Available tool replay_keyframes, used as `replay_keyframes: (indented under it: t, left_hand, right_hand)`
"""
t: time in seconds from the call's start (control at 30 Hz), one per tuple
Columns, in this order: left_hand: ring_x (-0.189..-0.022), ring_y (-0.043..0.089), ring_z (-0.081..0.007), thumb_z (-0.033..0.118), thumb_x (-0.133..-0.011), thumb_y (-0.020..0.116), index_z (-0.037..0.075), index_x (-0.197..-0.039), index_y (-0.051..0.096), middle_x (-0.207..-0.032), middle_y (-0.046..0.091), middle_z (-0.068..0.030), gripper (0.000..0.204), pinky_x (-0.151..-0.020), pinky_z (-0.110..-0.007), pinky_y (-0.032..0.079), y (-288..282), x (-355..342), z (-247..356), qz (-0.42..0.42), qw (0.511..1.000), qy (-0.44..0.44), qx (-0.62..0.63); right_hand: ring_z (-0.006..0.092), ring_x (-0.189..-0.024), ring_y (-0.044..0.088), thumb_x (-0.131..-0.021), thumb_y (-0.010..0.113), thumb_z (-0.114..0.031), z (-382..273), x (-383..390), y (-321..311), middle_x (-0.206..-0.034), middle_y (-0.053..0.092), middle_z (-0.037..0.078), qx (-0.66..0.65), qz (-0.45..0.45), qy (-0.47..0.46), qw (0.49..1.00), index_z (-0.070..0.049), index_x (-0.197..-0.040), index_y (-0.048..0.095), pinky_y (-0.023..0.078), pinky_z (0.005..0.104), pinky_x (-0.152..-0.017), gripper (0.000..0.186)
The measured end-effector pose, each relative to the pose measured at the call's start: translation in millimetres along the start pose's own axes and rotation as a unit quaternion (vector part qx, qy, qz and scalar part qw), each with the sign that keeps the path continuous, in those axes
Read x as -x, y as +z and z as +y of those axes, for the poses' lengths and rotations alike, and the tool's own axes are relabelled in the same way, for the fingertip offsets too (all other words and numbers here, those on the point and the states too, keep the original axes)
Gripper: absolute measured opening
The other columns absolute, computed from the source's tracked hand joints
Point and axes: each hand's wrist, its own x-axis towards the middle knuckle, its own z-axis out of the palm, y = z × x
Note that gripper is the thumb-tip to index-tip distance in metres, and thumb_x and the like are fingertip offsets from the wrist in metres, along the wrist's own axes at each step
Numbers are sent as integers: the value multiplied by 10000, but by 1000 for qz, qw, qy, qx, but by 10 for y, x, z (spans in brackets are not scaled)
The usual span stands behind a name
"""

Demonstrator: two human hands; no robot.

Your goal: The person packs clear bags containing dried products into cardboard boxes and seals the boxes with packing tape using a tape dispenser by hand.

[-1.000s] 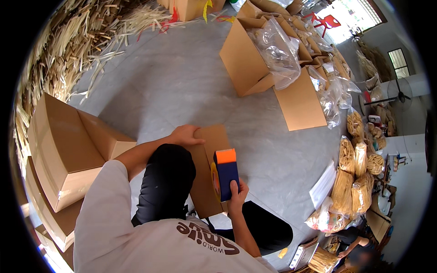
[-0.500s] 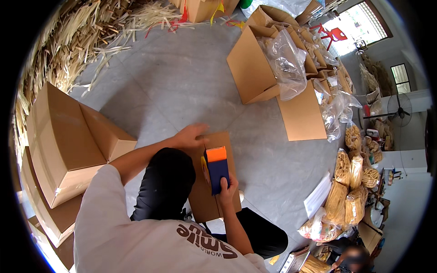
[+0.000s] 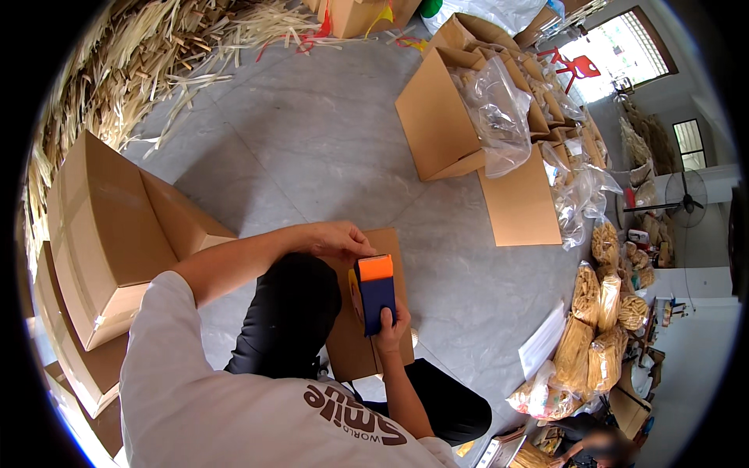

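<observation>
A blue-and-orange tape dispenser is over the narrow carton; whether they touch I cannot tell. At the carton's right edge, the right hand grips the dispenser, thumb on the blue face, fingers closed round its side. Over the carton's far end, the left hand has its fingers drawn together at the dispenser's orange end; what they pinch is too small to tell. Large brown boxes stand left of the carton, and open boxes with clear plastic bags stand beyond it to the right
</observation>
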Motion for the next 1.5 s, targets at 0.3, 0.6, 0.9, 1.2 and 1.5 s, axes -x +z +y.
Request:
replay_keyframes:
  t: [0.3, 0.6, 0.9, 1.2, 1.5]
  left_hand:
    - [-665, 468, -71, 196, -849, 557, 45, -757, 596, -744, 550, 3, 181, -584, -222, 383, -45, -35, -42, 10, 996, 0, 85]
    - [-564, 507, -109, 135, -752, 635, 26, -705, 626, -617, 573, -23, 120, -538, -277, 421, -394, -217, -95, 209, 945, 93, -234]
    - [-637, 597, -202, 137, -664, 689, 16, -679, 621, -679, 623, -118, 139, -576, -315, 464, -1722, -640, -152, 388, 824, 117, -396]
    - [-694, 580, -208, 315, -724, 661, 11, -751, 616, -712, 616, -119, 308, -629, -344, 461, -1598, -1347, -1603, 190, 946, -10, -262]
    - [-1033, 536, -317, 475, -889, 362, -5, -1056, 569, -1061, 581, -198, 549, -899, -371, 388, -1146, -780, -836, 122, 947, -73, -287]
  right_hand:
    - [68, -649, 447, -820, 548, -303, -63, -17, 38, -705, 510, -6, -10, 2, -1, 1000, 28, -841, 556, 354, 206, -566, 332]
    - [102, -711, 526, -806, 595, -179, -538, -205, 129, -766, 572, 48, 27, -62, 96, 993, 43, -917, 548, 427, 242, -636, 253]
    - [112, -685, 544, -783, 614, -186, -508, 53, -38, -738, 583, 73, 76, -60, 153, 984, 52, -922, 549, 441, 249, -625, 283]
    - [106, -653, 532, -763, 618, -178, -335, 99, -57, -717, 572, 74, 84, -6, 117, 990, 57, -904, 544, 431, 242, -595, 284]
    - [106, -633, 535, -771, 617, -175, -421, 70, -10, -696, 573, 76, 88, -34, 115, 989, 46, -883, 553, 430, 247, -580, 256]
